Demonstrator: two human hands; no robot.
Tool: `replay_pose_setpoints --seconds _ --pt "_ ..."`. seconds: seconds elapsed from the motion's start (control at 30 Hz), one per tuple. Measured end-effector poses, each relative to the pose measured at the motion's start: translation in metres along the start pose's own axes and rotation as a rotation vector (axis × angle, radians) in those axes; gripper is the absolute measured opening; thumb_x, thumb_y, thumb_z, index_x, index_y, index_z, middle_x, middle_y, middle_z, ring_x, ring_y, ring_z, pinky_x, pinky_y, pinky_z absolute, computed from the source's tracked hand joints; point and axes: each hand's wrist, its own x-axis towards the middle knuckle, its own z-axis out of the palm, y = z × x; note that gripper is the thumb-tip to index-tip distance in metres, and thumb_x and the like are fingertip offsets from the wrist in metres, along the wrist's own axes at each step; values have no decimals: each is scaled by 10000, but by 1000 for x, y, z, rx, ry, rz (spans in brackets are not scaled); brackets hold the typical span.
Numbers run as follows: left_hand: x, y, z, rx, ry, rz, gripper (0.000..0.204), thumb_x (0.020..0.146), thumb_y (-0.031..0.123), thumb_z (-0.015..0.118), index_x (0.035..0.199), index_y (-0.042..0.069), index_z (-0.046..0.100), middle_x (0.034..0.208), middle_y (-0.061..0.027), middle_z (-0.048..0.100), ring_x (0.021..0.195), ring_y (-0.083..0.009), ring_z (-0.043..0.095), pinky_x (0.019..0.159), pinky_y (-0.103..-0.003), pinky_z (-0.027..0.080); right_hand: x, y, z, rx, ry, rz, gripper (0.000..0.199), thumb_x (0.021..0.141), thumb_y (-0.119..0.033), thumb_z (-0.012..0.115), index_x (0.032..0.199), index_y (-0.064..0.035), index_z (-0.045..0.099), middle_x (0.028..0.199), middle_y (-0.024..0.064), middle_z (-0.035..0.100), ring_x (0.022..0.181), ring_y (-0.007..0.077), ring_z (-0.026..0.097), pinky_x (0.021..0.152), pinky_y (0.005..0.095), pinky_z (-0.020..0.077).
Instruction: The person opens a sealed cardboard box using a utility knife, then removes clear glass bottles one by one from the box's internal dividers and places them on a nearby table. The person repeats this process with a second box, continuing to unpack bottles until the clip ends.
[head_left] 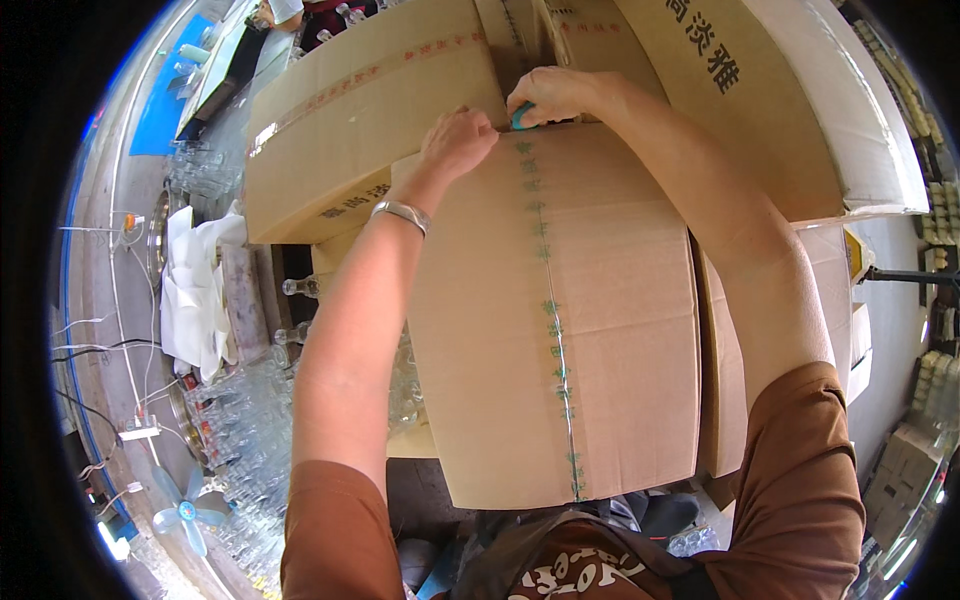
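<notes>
In front of me stands a large brown cardboard box (pixel 620 330). A strip of clear packing tape with green print (pixel 553 310) runs along its middle seam. At the box's far edge, my right hand (pixel 555 95) is closed round a small rounded teal object (pixel 522 117), mostly hidden by the fingers. My left hand (pixel 462 140) is closed just to the left, resting by the same edge; whatever its fingers pinch, if anything, is hidden. A silver bracelet (pixel 402 216) circles the left wrist.
More cardboard boxes crowd the far side, one (pixel 370 90) at the left with red-printed tape and a tall one (pixel 740 110) at the right. Many glass bottles (pixel 260 440) stand at the left, near white cloth or paper (pixel 195 290) and a blue fan (pixel 187 512).
</notes>
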Motion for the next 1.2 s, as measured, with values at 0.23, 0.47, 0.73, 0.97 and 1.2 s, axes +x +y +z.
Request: replay_pose_setpoints --seconds 0.23,0.47,0.73,0.97,1.2 --pt "16 8 -12 -41 -222 -115 419 874 366 450 925 31 697 1126 -215 657 1064 -377 606 899 -479 471 -14 2 -15 -287 -56 30 228 805 -130 656 1016 -65 714 905 96 703 868 267 662 730 415 514" --pt "7 12 -13 -237 -150 -188 462 864 405 436 944 27 689 1020 -209 684 995 -366 628 891 -445 463 -52 16 -4 -88 325 55 287 892 -275 616 1099 -91 691 1017 149 701 964 334 649 847 432 507" --pt "2 17 -5 -193 -103 -117 458 843 420 441 821 4 633 895 -200 674 901 -365 624 828 -439 465 -46 -6 21 26 416 53 288 916 -262 586 1110 -74 686 991 152 705 941 331 657 826 423 510" --pt "5 13 12 -215 -64 -196 488 861 437 436 857 10 672 899 -204 683 913 -356 638 820 -452 476 -46 -11 22 -17 501 126 303 905 -278 574 1074 -52 684 942 154 709 866 312 668 773 419 531" --pt "2 5 11 -450 -22 -127 356 884 379 601 930 37 689 858 -9 643 808 -141 558 747 -320 456 -47 -23 46 451 379 376 301 876 -316 548 881 -63 710 687 102 687 746 287 681 745 455 540"
